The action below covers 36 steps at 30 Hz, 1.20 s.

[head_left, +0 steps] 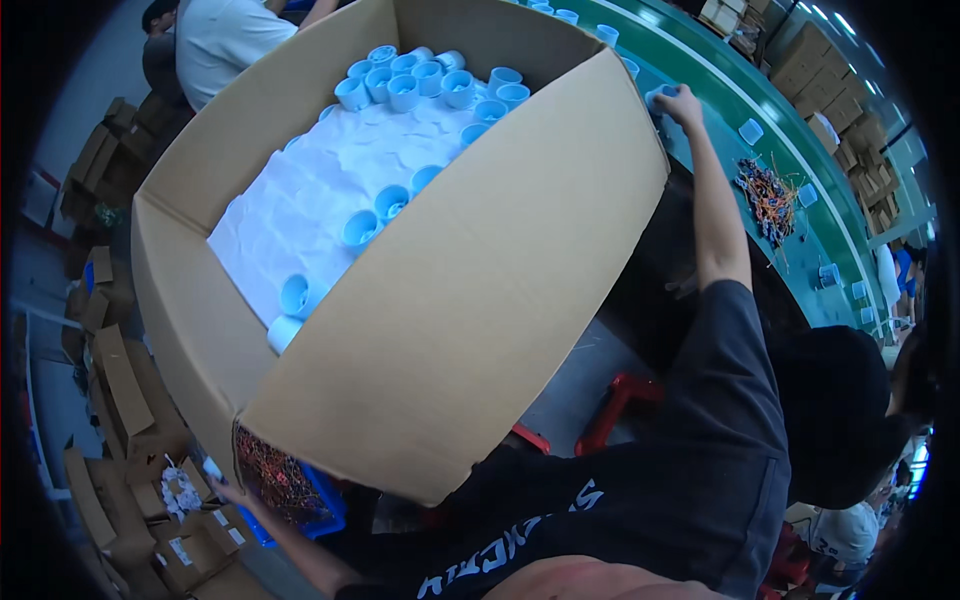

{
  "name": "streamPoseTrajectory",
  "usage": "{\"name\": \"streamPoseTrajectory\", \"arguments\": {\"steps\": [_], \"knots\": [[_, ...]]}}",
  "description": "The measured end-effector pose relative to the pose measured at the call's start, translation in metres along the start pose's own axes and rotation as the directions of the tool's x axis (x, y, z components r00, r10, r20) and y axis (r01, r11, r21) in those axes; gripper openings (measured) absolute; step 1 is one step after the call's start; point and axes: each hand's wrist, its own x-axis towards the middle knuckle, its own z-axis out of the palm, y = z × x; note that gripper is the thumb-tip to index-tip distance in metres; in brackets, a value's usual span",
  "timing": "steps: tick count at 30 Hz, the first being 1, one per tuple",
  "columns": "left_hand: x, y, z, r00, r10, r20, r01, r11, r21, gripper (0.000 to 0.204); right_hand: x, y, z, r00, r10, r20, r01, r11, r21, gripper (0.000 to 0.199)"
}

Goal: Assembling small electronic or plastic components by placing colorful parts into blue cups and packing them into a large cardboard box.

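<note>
A large cardboard box stands in front of me, its flaps up. Inside, light blue cups stand in a cluster at the far end, with more along the near side, on a white sheet. Past the box's right corner, my right hand is closed around a light blue cup over the green conveyor. Low on the left, my left hand is beside the box's near corner. A small pale blue thing shows at its fingertips; its kind is unclear, and the box partly hides the fingers.
The green conveyor belt curves along the right, carrying a heap of orange and dark wires and scattered cups. Below the box sits a blue crate of wires. Red stool parts lie near my body. Cartons crowd the left; co-workers are nearby.
</note>
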Motion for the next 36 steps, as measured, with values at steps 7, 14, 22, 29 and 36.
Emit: {"name": "streamPoseTrajectory", "arguments": {"steps": [7, 14, 22, 29, 36], "knots": [[-0.039, 0.147, -0.108, 0.964, -0.264, 0.018, 0.225, 0.783, -0.58, 0.06, 0.034, -0.007, 0.061, 0.985, -0.072, -0.157, 0.108, 0.966, 0.235, 0.068], [-0.026, 0.268, -0.144, 0.985, -0.12, -0.125, 0.027, 0.818, -0.575, 0.061, 0.015, 0.028, 0.049, 0.799, -0.171, -0.577, 0.386, 0.881, 0.273, 0.051], [-0.133, 0.574, -0.115, 0.793, 0.61, 0.007, -0.438, 0.578, -0.689, 0.055, -0.321, -0.106, -0.124, 0.738, -0.523, -0.427, 0.525, 0.048, 0.85, 0.018], [-0.21, 0.565, -0.114, 0.574, 0.802, -0.169, -0.694, 0.366, -0.62, 0.053, -0.497, -0.207, -0.117, 0.439, -0.89, -0.126, 0.032, -0.125, 0.992, 0.067], [-0.246, 0.551, -0.135, 0.397, 0.901, -0.173, -0.829, 0.271, -0.49, 0.046, -0.488, -0.193, -0.125, 0.39, -0.92, -0.044, 0.193, 0.035, 0.981, 0.061]]}}
